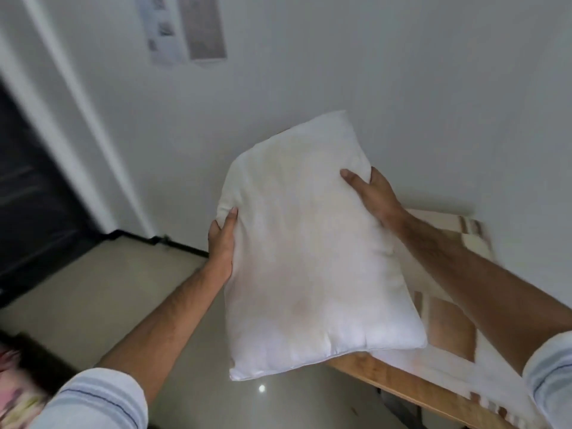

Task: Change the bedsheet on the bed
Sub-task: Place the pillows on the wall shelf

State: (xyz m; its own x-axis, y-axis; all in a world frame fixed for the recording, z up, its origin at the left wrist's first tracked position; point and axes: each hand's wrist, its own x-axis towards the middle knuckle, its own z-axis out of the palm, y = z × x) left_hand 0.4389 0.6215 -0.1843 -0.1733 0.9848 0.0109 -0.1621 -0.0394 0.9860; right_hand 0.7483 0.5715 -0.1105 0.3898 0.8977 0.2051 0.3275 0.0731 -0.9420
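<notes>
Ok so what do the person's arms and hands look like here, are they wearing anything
Both hands are bare: no gloves, rings or watch show on the left hand or the right hand. The forearms are uncovered too. The left sleeve and the right sleeve are pushed up toward the elbows; they are pale blue-white cloth with thin darker stripes.

No text, label, brand, number or sign can be read. Two pale paper sheets [185, 26] hang on the white wall [371, 72] at the top, with small grey blocks and a grey panel printed on them, too blurred to make out.
</notes>
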